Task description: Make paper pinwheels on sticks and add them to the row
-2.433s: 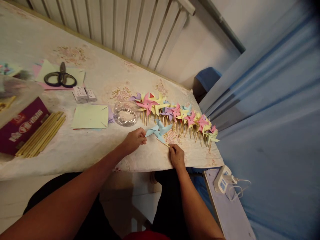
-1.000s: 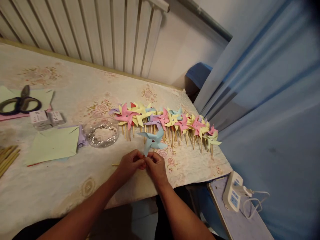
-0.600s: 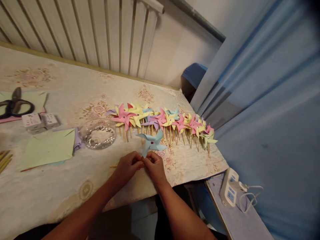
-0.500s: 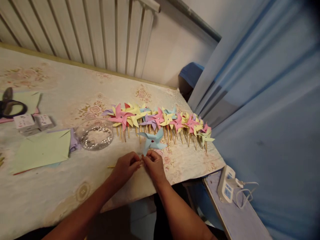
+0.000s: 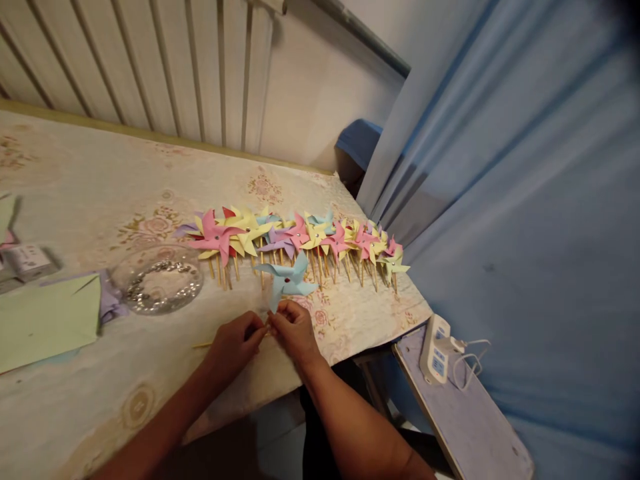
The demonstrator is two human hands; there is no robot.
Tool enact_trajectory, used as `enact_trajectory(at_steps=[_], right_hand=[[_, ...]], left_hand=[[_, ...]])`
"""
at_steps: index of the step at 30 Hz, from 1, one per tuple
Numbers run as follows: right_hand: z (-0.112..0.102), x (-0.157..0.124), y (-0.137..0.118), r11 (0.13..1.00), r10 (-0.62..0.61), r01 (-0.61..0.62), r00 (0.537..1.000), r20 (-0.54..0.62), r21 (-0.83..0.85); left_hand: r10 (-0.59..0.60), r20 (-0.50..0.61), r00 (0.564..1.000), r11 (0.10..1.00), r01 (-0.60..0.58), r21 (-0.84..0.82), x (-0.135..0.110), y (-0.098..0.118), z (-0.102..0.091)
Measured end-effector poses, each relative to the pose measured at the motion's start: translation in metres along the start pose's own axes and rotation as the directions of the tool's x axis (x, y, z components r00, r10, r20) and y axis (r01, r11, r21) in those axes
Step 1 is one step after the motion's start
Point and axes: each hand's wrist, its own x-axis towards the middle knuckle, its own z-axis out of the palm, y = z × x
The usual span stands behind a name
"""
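Two hands, left hand and right hand, sit close, fingertips pressed together; what they pinch I cannot tell. Just beyond, the blue pinwheel fronts other pinwheels.

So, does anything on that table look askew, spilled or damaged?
One untidy spot: at left, purple paper pokes out unevenly beneath the green sheet, edges out of line. Nothing seems spilled: the shiny pieces appear inside their clear dish. The blue pinwheel by the right hand looks intact.
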Motion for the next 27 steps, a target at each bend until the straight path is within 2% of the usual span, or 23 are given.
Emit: enact_trajectory(at_steps=[8,12,16,19,22,27], right_hand=[[0.002,0.0,0.001,0.999,0.01,-0.01,1.0,0.002,-0.047],[0.003,0.001,0.003,0.999,0.009,-0.008,1.0,0.016,-0.047],[-0.002,0.005,0.005,0.999,-0.027,0.025,0.998,-0.05,-0.045],[-0.005,0.009,0.006,0.998,-0.039,0.034,0.994,-0.104,-0.051],[-0.007,0.012,0.01,0.996,-0.067,0.056,0.987,-0.149,-0.075],[-0.009,0.015,0.017,0.984,-0.123,0.092,0.97,-0.211,-0.151]], left_hand=[[0.005,-0.001,1.0,0.998,-0.005,0.069,0.002,-0.007,0.002],[0.067,-0.036,0.997,0.99,-0.062,0.125,0.002,-0.011,0.001],[0.174,-0.118,0.978,0.969,-0.149,0.196,-0.002,-0.016,-0.001],[0.298,-0.199,0.933,0.922,-0.228,0.313,-0.005,-0.023,-0.002],[0.378,-0.203,0.903,0.849,-0.25,0.466,-0.005,-0.033,-0.003],[0.362,-0.118,0.925,0.712,-0.192,0.676,-0.004,-0.042,-0.006]])
